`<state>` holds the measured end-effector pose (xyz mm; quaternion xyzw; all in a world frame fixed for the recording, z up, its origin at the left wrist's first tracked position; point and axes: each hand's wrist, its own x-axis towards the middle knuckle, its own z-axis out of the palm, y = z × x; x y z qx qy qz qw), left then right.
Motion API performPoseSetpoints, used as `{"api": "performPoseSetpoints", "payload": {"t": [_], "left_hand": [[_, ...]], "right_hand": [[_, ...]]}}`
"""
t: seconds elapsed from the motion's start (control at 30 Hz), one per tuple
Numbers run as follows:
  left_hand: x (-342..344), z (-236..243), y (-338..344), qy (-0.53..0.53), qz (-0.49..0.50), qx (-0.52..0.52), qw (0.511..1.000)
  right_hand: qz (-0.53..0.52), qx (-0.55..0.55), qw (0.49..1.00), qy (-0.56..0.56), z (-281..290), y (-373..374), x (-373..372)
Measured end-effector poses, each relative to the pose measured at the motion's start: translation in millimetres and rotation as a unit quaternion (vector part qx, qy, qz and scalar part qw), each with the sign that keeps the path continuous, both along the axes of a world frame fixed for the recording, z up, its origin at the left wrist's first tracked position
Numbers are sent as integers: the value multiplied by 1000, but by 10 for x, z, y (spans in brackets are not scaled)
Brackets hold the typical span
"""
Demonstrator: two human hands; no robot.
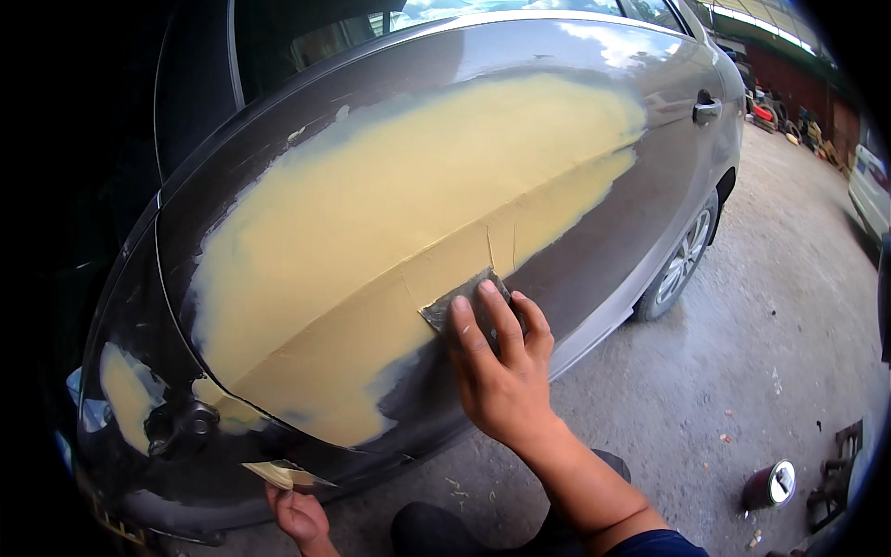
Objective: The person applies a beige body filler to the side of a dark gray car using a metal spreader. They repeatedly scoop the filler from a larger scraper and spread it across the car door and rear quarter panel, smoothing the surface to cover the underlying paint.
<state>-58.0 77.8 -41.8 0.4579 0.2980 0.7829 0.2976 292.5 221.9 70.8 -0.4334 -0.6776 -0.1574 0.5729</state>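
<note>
- In the head view, the right hand (501, 376) holds a dark, flat spreader (438, 310), fingers a little apart and pressed along its face; the thumb's place cannot be told.
- The spreader lies against the lower part of a yellow putty patch (418, 186) on the side of a dark grey car (594, 237).
- Thin ridges run up through the putty just above the spreader, and a long crease crosses the patch lengthwise.
- The left hand (299, 516), low and to the left, has its fingers closed on the edge of a small plate (286, 475) with yellow putty on it.
- That plate is near the car's lower edge, well apart from the spreader.
- Left of the panel seam, a smaller smear (128, 395) of putty lies near a dark round fitting (200, 420).
- Farther right are a door handle (707, 112) and a wheel (683, 260).
- A can (761, 490) with a dark red side stands on the concrete (682, 399); any print on it is too small to read.
- A pale vehicle (871, 186) shows at the right rim.
</note>
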Motion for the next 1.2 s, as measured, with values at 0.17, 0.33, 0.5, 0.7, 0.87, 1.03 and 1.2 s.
{"api": "performPoseSetpoints", "payload": {"t": [0.17, 0.33, 0.5, 0.7, 0.87, 1.03, 1.2], "left_hand": [[13, 38, 25, 6, -22, 2, 1000], [-42, 22, -7, 3, -38, 10, 999], [-26, 21, 12, 0, -23, 4, 1000], [-25, 18, -25, 10, -21, 3, 1000], [19, 29, -1, 19, 0, -3, 1000], [3, 44, -3, 16, 1, -11, 1000], [15, 52, -11, 20, -4, -16, 1000]], "right_hand": [[1, -42, 999, -18, -296, -72, 85], [-3, -33, 999, 22, 138, -56, 418], [-20, -20, 999, 16, 469, 131, 562], [-2, -70, 997, -22, 260, -7, 339], [-18, -43, 998, -42, -175, -68, 167], [-5, -87, 995, -51, -271, -198, 245], [-31, -62, 998, 14, 206, -6, 694]]}}
